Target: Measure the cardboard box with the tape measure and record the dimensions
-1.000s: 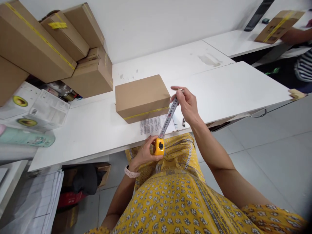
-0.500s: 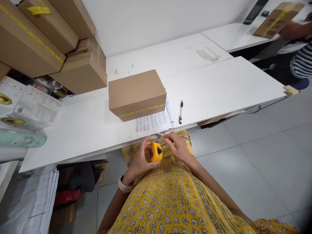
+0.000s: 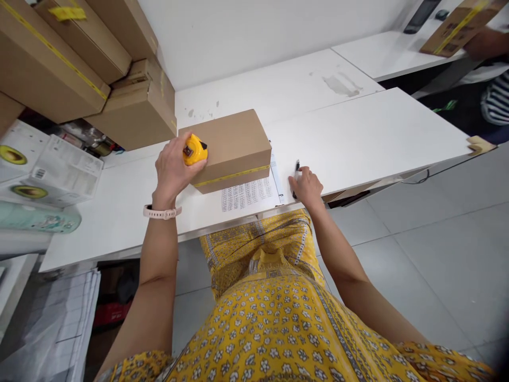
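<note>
A yellow tape measure [image 3: 195, 150] is gripped in my left hand [image 3: 172, 164], over the left end of a closed cardboard box [image 3: 234, 138] on the white table. Whether the tape measure touches the box I cannot tell. My right hand [image 3: 307, 185] is closed around a pen [image 3: 297, 165] lying on the table to the right of the box; the fingers hide its middle, while its black ends show. Partly beneath the box lies a printed sheet [image 3: 246, 195] covered in small rows of text.
Large cardboard boxes [image 3: 139, 114] are stacked at the left, with white avocado-printed cartons [image 3: 67, 167] and a pale green cylinder [image 3: 43, 217] before them. The white table [image 3: 342, 138] runs to the right. Another person's arm [image 3: 483, 45] is beside a box [image 3: 457, 26] at the far right.
My left hand has carried the tape measure from my lap up to the left end of the box. My right hand has moved up and right onto the pen.
</note>
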Demonstrator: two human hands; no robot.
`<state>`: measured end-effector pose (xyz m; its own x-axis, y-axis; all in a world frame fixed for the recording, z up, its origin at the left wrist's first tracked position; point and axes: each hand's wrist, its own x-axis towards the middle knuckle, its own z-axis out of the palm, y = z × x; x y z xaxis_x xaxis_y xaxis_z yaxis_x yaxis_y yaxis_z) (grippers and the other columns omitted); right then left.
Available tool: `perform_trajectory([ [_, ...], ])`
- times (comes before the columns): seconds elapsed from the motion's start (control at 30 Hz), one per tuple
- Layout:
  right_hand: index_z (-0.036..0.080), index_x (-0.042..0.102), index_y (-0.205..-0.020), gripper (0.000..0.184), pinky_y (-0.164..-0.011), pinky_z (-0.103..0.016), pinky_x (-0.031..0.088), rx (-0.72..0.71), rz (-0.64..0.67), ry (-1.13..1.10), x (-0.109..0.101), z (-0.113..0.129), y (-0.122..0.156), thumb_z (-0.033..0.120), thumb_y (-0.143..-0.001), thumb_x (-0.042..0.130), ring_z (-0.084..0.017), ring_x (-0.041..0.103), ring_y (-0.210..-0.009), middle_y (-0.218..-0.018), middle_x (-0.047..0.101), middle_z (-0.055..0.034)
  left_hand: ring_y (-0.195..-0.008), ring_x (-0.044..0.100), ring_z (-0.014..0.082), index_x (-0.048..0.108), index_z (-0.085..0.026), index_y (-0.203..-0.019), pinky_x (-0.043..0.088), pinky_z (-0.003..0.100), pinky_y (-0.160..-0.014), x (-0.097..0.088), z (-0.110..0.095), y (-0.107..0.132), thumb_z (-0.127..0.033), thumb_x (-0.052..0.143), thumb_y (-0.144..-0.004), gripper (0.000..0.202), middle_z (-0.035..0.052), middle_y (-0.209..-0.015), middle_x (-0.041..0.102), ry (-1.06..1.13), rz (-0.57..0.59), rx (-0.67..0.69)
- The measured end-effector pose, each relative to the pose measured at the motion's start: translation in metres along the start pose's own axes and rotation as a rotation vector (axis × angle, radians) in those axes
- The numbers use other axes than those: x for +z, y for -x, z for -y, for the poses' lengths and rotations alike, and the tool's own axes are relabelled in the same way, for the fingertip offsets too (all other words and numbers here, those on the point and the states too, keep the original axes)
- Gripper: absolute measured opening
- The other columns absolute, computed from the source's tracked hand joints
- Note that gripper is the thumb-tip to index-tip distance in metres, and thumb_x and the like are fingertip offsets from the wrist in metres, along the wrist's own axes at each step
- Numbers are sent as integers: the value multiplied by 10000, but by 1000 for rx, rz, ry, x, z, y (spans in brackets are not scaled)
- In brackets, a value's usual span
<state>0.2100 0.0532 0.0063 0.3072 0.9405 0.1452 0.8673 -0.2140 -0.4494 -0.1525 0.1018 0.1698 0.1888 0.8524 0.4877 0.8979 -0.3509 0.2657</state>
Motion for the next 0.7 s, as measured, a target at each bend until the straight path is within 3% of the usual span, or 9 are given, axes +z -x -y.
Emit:
perform_trajectory([
  [0.07, 129, 573, -1288, 403, -790, -445, 499, -27, 15, 20, 1, -2, 0, 302, -937, 477, -344, 630, -1000, -1131, 708, -231, -1132, 615, 321, 590, -150, -1316, 468, 651, -1039, 9, 5, -7, -471, 876, -760, 703, 97, -1256, 696, -11, 42, 1],
  [0.13, 104, 564, -1335, 451, -807, -460, 498, -54, 14, -1, 1, -7, -2, 218, -923, 420, -342, 643, -978, -1122, 710, -242, -1269, 543, 349, 584, -155, -1322, 375, 682, -1120, 20, -1, 2, -464, 826, -822, 635, 118, -1393, 630, 31, -17, 16],
  [0.23, 98, 604, -1320, 479, -824, -470, 515, -3, -16, -249, -1, -17, -4, 220, -911, 386, -312, 672, -896, -1004, 734, -199, -1408, 459, 323, 572, -168, -1354, 286, 635, -1206, 44, -23, 46, -378, 631, -977, 436, 135, -1464, 584, 247, -54, 85],
  [0.33, 148, 651, -1231, 438, -812, -438, 567, 158, -40, -822, -8, -28, 1, 296, -880, 435, -240, 702, -801, -888, 748, -98, -1167, 681, 276, 708, -225, -1137, 473, 527, -1107, 75, -48, 105, -397, 591, -972, 265, 84, -1171, 760, 339, 159, 197],
  [0.4, 179, 663, -1168, 394, -846, -419, 588, 210, -57, -1170, -17, -33, 10, 332, -835, 519, -207, 729, -822, -920, 764, -67, -1213, 677, 291, 723, -239, -1155, 454, 531, -1139, 95, -57, 137, -449, 633, -934, 318, 89, -1223, 760, 362, 285, 244],
  [0.47, 204, 666, -1099, 352, -886, -409, 591, 201, -82, -1338, -29, -33, 23, 353, -783, 630, -199, 747, -879, -973, 774, -59, -1374, 569, 332, 680, -237, -1292, 349, 582, -1211, 110, -58, 156, -499, 668, -904, 467, 114, -1396, 680, 358, 378, 263],
  [0.53, 233, 647, -1029, 330, -860, -393, 594, 174, -117, -1358, -38, -28, 37, 392, -752, 728, -193, 742, -862, -930, 768, -36, -1483, 438, 359, 597, -225, -1419, 245, 619, -1248, 121, -58, 162, -516, 671, -906, 594, 135, -1531, 563, 331, 438, 267],
  [0.6, 256, 594, -896, 310, -755, -348, 584, 159, -148, -1318, -42, -20, 48, 486, -767, 757, -166, 695, -716, -743, 703, 18, -1519, 374, 369, 532, -214, -1487, 189, 630, -1259, 130, -62, 161, -499, 659, -924, 643, 149, -1592, 485, 289, 471, 265],
  [0.7, 261, 534, -789, 449, -618, -308, 527, 145, -78, -1274, -35, -3, 56, 698, -847, 619, -138, 561, -521, -532, 528, 67, -1520, 362, 392, 481, -188, -1529, 160, 640, -1259, 139, -78, 156, -466, 658, -934, 680, 168, -1616, 445, 212, 482, 255],
])
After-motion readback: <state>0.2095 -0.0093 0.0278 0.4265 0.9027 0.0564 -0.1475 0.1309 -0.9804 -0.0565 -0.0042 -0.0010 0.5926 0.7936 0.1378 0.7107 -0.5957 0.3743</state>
